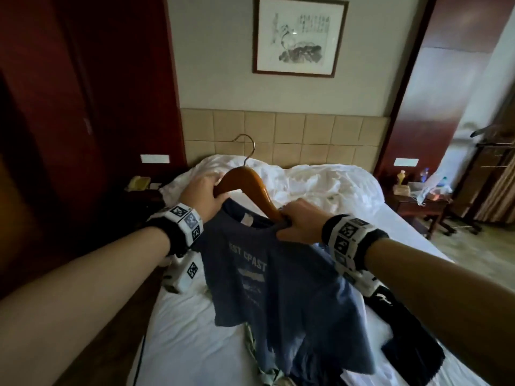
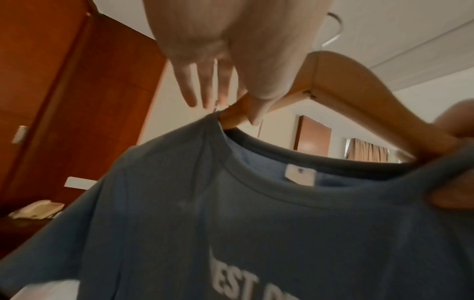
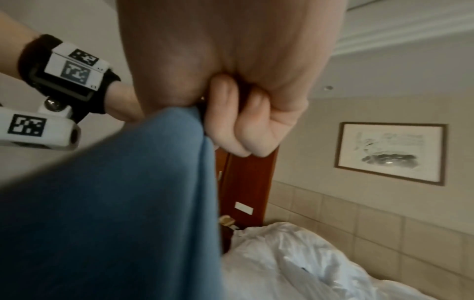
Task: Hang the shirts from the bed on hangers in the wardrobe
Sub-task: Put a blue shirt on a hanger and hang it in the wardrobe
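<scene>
A blue T-shirt (image 1: 267, 277) with white lettering hangs in the air over the bed, its collar half over a wooden hanger (image 1: 245, 181) with a metal hook (image 1: 248, 147). My left hand (image 1: 206, 195) holds the hanger's left arm, thumb across the wood (image 2: 346, 81) and fingers (image 2: 195, 87) behind it, where the shirt's shoulder (image 2: 179, 172) covers the tip. My right hand (image 1: 296, 222) grips the collar's right side against the hanger's right arm, fingers (image 3: 238, 125) curled into the blue fabric (image 3: 115, 203). The hanger's right tip is hidden.
On the white sheet (image 1: 181, 330) lie a dark garment (image 1: 404, 330) at the right and a pale patterned one (image 1: 255, 355) under the shirt. A crumpled duvet (image 1: 312, 179) fills the headboard end. A nightstand (image 1: 418, 203) with bottles stands right; dark red wood panels (image 1: 83, 107) stand left.
</scene>
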Demonstrator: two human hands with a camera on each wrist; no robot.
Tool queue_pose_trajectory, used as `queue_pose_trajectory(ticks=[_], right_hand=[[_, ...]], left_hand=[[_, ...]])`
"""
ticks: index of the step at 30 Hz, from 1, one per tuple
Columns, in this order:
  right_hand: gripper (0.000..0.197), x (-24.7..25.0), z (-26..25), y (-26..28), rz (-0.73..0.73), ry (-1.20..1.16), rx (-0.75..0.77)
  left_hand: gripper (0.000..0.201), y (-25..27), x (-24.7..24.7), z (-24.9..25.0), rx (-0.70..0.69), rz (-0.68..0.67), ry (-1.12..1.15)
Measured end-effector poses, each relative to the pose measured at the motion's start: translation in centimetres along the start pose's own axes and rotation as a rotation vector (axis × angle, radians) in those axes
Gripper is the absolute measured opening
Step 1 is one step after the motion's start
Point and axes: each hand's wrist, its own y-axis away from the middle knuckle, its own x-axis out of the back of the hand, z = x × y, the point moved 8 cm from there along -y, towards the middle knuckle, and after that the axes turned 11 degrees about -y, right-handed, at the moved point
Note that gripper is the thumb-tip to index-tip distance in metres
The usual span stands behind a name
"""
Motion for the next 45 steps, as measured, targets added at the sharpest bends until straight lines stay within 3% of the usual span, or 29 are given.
queue_pose_trajectory(ticks=[3,7,8,13,24,31,37,45], right_hand=[[0.032,-2.5,-4.7,-0.7,0.002,-0.050,0.096],[0.026,-5.5,-12.9,-1.9,-0.032,-0.117,0.223],[0.023,-6.5,-15.9,-2.2,-0.058,-0.138,0.273],[0.021,-11.1,-31.8,-2.7,-0.166,-0.181,0.495],[0.040,-20.2,-65.6,5.9,-0.378,-0.196,0.905],[0.042,-27.4,-82.8,12.2,-0.563,-0.404,1.003],[0.027,-32.8,-96.0,15.8,-0.687,-0.542,1.099],[0.025,-37.5,-113.2,19.7,-0.866,-0.637,1.264]], left_hand=[[0.024,5.3,3.8,-3.3,0.257,0.097,0.043],[0.047,12.0,5.2,-5.0,0.423,-0.177,0.422],[0.045,13.5,6.3,-6.1,0.468,-0.181,0.469],[0.036,20.6,15.3,-14.9,0.721,0.043,0.426],[0.035,41.3,39.5,-35.3,1.001,0.381,0.286],[0.032,55.1,52.8,-43.9,1.153,0.602,0.200],[0.041,65.4,61.9,-50.7,1.303,0.788,0.104],[0.044,74.6,74.4,-56.7,1.448,0.824,-0.203]])
